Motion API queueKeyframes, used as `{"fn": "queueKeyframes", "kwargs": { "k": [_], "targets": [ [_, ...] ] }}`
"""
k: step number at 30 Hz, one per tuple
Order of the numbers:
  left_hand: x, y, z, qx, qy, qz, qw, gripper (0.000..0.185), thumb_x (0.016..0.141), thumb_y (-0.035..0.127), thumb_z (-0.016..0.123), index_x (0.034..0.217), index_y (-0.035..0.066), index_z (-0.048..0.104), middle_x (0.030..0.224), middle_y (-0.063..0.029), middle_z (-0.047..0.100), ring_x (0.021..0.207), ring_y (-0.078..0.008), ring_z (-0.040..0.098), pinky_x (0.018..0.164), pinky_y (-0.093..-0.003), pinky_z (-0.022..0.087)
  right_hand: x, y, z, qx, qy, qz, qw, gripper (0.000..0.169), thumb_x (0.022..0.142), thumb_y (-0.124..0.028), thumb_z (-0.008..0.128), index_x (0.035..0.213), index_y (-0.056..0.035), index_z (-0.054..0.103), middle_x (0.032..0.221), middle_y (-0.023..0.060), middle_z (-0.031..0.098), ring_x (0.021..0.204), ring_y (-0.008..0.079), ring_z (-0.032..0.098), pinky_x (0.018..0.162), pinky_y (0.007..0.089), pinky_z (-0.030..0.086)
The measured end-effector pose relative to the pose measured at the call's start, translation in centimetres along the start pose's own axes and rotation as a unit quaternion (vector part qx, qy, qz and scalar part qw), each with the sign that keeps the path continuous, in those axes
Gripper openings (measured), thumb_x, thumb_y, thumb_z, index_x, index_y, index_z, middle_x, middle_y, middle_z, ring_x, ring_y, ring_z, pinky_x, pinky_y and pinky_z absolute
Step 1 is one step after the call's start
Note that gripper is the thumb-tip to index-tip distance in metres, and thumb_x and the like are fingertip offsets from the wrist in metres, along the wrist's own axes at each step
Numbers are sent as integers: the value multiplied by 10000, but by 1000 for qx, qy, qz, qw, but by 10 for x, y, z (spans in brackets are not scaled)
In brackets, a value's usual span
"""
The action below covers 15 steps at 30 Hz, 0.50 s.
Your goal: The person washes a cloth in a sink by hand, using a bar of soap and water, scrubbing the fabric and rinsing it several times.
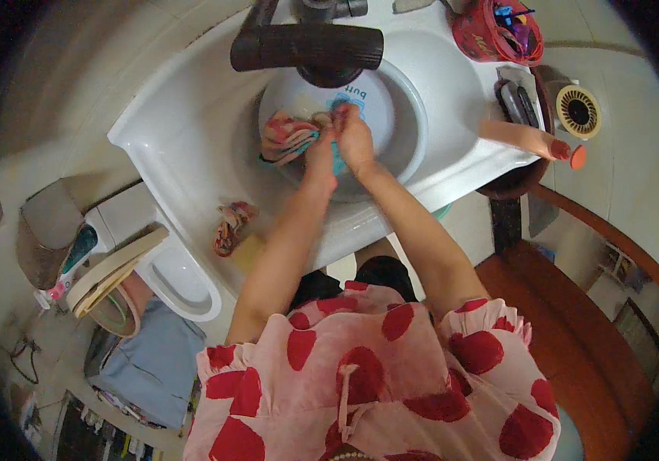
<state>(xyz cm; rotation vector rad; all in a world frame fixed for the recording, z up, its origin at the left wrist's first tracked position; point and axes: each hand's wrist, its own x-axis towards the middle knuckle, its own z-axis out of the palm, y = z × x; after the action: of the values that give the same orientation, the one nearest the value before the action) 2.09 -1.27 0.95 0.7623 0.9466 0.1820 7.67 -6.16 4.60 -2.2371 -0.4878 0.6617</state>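
Note:
A light-coloured plastic basin (pixel 416 132) stands in the white sink (pixel 456 86), below the dark faucet (pixel 306 49). Over it my left hand (pixel 322 151) grips a wet striped cloth (pixel 289 138) in pink, dark and turquoise. Close beside it, my right hand (pixel 352 129) is closed on the cloth's other part, with the fingers blurred. Some turquoise fabric shows between my wrists. Blue printing marks the basin's bottom. The faucet head hides part of the basin's far side.
A small crumpled patterned cloth (pixel 234 227) lies on the sink's left side near a yellowish bar (pixel 249 250). On the right edge are an orange tube (pixel 517 138), a dark grey object (pixel 517 104) and a red bucket (pixel 468 34) of small items. A toilet (pixel 185 288) stands at left.

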Motion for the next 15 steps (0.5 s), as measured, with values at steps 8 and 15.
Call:
{"fn": "queueKeyframes", "kwargs": {
  "k": [8, 15],
  "targets": [
    [-9, -2, 2, -81, 84, -76, 990, 391, 856, 325, 453, 1125, 43, 483, 1082, -50, 521, 946, -184, 505, 788, -308, 404, -3, -14, 1, 63, 15, 13, 998, 205, 771, -103, 472, 963, -36, 452, 816, 230, 563, 775, 392, 550, 647, 441, 424],
    [11, -13, -25, -152, -24, -178, 972, 430, 842, 322, 451, 1164, 37, 445, 1096, -53, 524, 954, -177, 510, 806, -307, 409, 5, 11, 15, -126, -25, -32, 991, 431, 780, -146, 474, 1157, 14, 340, 804, 237, 573, 706, 399, 561, 589, 472, 429]
  ]
}}
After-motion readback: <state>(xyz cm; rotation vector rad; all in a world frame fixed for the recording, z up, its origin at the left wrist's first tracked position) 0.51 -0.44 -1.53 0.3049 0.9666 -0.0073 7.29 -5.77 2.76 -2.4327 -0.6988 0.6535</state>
